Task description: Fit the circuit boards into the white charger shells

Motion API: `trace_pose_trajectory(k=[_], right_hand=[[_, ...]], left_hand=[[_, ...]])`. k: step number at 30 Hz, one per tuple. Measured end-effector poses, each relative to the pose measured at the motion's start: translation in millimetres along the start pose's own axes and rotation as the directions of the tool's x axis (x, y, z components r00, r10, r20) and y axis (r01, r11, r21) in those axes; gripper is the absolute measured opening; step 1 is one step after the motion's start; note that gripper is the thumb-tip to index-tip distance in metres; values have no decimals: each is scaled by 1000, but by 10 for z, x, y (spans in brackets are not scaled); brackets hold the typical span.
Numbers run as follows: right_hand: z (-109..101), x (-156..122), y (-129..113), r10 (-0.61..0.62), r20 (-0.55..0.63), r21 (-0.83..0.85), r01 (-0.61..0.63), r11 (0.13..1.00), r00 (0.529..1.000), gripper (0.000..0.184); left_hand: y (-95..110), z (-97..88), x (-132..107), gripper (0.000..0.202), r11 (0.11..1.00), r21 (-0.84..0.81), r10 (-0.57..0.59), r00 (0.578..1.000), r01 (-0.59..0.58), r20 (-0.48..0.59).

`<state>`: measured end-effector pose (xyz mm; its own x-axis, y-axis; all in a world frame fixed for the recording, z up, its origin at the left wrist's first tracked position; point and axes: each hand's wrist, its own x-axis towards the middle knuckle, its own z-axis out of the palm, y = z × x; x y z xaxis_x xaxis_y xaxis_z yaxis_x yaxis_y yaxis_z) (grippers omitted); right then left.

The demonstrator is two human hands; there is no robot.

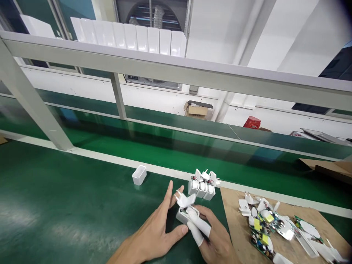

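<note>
My right hand (216, 238), with white finger cots on two fingers, grips a white plug charger (183, 215). Its housing is open at the top, and a cap with two pins stands tilted above it. Part of the circuit board shows inside. Beside it, my left hand (158, 227) has its fingers spread, the thumb near the housing's lower side; whether it touches is unclear. Behind my hands, three similar chargers (202, 189) stand in a row with their caps raised. Farther left stands an open-topped white housing (139, 176).
At right, a brown cardboard sheet (233, 216) bears a pile of circuit boards with pin caps (268, 222). A green conveyor belt (154, 148) runs behind the green table (68, 205). Above is a metal shelf rail (165, 62) holding several white boxes. A cardboard box (332, 168) lies far right.
</note>
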<state>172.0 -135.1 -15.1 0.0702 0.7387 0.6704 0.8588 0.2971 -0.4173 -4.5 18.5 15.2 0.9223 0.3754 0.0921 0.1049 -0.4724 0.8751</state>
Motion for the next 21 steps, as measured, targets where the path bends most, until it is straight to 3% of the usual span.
trace_pose_trajectory(k=[4, 9, 14, 17, 21], right_hand=[[23, 14, 21, 32, 95, 9, -33, 999, 995, 41], [1, 28, -6, 17, -17, 56, -16, 998, 1000, 43], [-48, -6, -29, 47, 51, -14, -46, 999, 998, 46], [6, -61, -12, 73, 62, -64, -69, 996, 995, 43], [51, -106, 8, 98, 53, -42, -96, 995, 994, 37]], left_hand=[[9, 16, 19, 112, 1000, -5, -13, 1000, 13, -1], [-41, 32, 14, 115, 1000, 19, 6, 1000, -6, -3], [-39, 59, 38, 119, 982, 102, 168, 981, -158, -93], [-47, 87, 66, 90, 963, 164, 234, 963, -211, -131], [-68, 84, 92, 49, 979, 140, 176, 968, -151, -182]])
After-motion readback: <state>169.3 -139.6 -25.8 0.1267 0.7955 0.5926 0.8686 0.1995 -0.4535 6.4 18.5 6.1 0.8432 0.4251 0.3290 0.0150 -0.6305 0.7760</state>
